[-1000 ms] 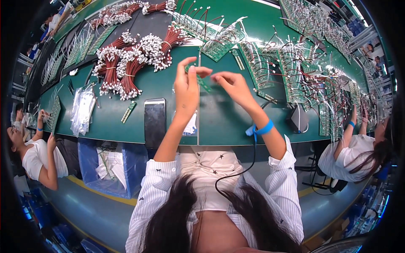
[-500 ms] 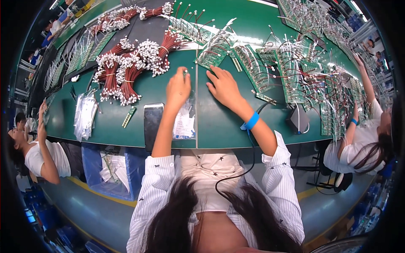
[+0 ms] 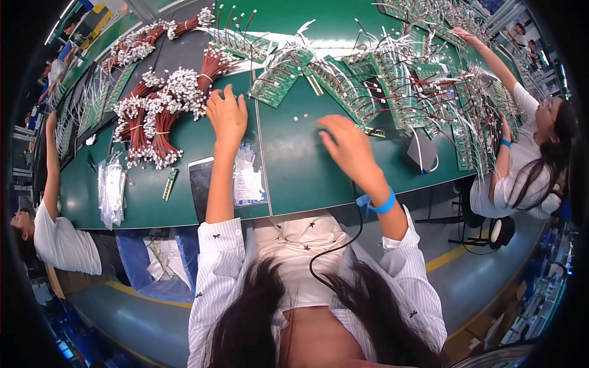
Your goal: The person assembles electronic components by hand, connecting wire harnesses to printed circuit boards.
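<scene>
My left hand (image 3: 227, 118) is open with its fingers spread, just beside the nearest bundles of dark red wires (image 3: 211, 69) with white connector ends. I see nothing in it. My right hand (image 3: 348, 144) hovers low over the green tabletop, fingers stretched forward and apart, also holding nothing visible. A blue wrist strap (image 3: 383, 202) with a black cord circles my right wrist. Between the hands lie two tiny white pieces (image 3: 300, 117), too small to name surely. Ahead of them sits a green circuit board (image 3: 274, 83) with wires attached.
More wired circuit boards (image 3: 392, 92) spread across the right. At left are wire bundles (image 3: 162, 132), a narrow board strip (image 3: 170, 184), clear plastic bags (image 3: 111, 193) and a dark phone-like slab (image 3: 201, 184). A black box (image 3: 420, 153) stands right. Co-workers sit on both sides.
The view has shifted. My left hand has opened from a closed pose beside the wire bundles. My right hand has drawn back from the circuit board, and the tiny white pieces now show.
</scene>
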`<state>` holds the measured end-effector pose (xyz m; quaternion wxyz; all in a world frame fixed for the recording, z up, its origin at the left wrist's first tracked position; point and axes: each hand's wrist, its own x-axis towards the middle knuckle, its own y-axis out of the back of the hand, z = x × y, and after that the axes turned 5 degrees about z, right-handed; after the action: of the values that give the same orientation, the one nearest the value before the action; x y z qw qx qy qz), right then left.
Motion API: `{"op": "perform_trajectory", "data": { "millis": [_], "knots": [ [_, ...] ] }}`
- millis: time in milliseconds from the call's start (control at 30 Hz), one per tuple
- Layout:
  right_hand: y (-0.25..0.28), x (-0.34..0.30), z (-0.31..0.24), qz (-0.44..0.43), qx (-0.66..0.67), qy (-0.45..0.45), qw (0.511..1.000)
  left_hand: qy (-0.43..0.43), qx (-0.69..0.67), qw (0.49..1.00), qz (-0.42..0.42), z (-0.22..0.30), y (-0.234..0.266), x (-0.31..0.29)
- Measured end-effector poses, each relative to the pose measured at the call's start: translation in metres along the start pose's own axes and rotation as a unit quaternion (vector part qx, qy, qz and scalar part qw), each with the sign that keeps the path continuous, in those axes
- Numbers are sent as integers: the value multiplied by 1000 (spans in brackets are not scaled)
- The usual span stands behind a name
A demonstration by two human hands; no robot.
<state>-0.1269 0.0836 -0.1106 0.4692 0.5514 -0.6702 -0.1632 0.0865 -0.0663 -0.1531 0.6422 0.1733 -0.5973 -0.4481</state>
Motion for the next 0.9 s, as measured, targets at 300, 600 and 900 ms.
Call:
{"op": "perform_trajectory", "data": {
  "millis": [300,600,900],
  "knots": [
    [-6,-17,28,11,15,-69,997,6,-144,986,-84,57,-10,-2],
    [-15,0,41,14,-6,-90,996,90,-159,979,-90,61,-7,7],
    [-25,13,46,19,33,-90,995,240,-437,863,-77,46,-7,35]
  ]
}}
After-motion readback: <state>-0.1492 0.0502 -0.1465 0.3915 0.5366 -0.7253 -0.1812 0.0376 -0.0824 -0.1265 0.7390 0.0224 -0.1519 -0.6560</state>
